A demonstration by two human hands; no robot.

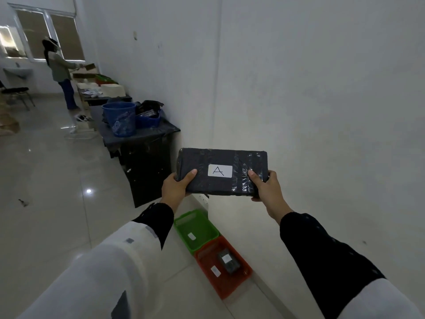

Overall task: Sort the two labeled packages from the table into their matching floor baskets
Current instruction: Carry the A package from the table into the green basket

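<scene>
I hold a flat black wrapped package (220, 157) with a white label marked "A" in front of me, above the floor. My left hand (176, 187) grips its left end and my right hand (265, 187) grips its right end. Below, against the wall, a green basket (181, 223) stands on the floor with a small white label inside it. Right beside it an orange-red basket (232, 288) holds a second small black package (228, 261) with a white label, plus a white tag on its floor.
A black-covered table (142, 134) stands along the wall ahead, bearing a blue bucket (120, 118) and a blue tray. Further tables with boxes follow behind it. Another person (61, 72) stands at the far left by the window. White tiled floor spreads to the left.
</scene>
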